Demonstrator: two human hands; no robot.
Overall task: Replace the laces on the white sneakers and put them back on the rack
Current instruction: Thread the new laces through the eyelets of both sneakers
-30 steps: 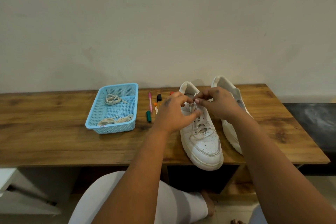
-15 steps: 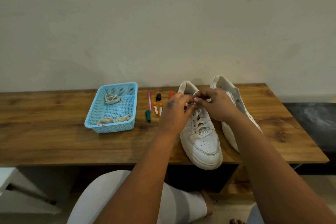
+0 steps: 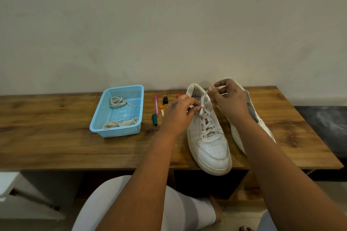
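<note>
Head: blue basket (image 3: 97, 124), pens (image 3: 155, 101) beside sneaker (image 3: 210, 144).

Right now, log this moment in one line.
left hand: pinches lace | right hand: pulls lace end | sneaker: on table

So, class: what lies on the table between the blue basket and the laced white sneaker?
In the head view, a few marker pens and loose caps lie between the blue basket and the laced sneaker; the left hand partly covers them.
</note>
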